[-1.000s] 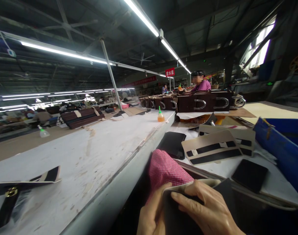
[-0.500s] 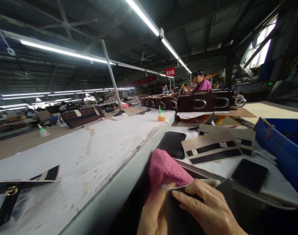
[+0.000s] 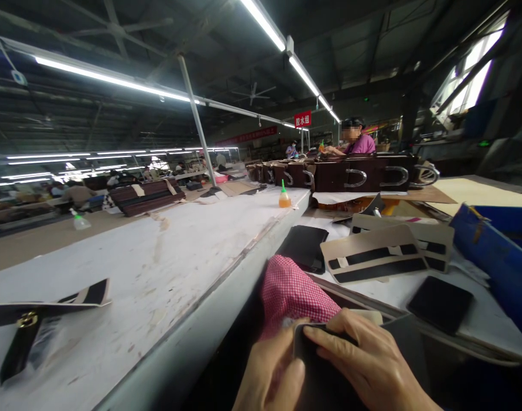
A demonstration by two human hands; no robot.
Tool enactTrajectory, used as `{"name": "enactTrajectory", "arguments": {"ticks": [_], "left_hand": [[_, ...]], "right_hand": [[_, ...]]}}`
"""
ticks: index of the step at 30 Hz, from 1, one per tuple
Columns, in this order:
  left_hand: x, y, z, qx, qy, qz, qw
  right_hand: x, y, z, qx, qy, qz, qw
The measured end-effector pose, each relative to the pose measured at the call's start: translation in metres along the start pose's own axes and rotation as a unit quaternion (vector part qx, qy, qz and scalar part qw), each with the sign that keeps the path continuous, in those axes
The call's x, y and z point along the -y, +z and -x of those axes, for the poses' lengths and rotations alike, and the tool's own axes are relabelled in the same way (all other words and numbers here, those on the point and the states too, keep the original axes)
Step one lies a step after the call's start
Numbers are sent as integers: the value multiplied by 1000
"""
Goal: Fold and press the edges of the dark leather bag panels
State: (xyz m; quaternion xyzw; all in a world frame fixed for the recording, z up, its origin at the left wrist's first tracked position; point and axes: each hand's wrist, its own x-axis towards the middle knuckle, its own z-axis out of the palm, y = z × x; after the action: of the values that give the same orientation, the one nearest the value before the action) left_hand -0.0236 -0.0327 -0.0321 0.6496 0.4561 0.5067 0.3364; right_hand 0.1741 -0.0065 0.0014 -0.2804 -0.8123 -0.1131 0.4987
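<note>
My L grip [image 3: 269, 365] & R grip [image 3: 368, 359] are both pinching the dark sheet [image 3: 323, 382], near side, right of ctr. Red-checked cloth [image 3: 293, 288] is just beyond; orange bottle [image 3: 284, 200] (green tip up) stands far off on the white surface [image 3: 179, 268]; black slab [image 3: 441, 303] to the R.

The white table [image 3: 192, 245] bears a green-tipped bottle [image 3: 284, 200]; the side bench [image 3: 387, 295], beige panels [image 3: 368, 241].
</note>
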Motion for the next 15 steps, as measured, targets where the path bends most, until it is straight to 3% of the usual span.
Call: {"name": "enactTrajectory", "arguments": {"ticks": [11,15], "left_hand": [[-18,16,-21,-28,25,-20,999],[-17,13,-16,-67,18,-31,997]], "right_hand": [[-3,1,5,27,10,7,1000],[-11,-4,12,-2,84,-14,996]]}}
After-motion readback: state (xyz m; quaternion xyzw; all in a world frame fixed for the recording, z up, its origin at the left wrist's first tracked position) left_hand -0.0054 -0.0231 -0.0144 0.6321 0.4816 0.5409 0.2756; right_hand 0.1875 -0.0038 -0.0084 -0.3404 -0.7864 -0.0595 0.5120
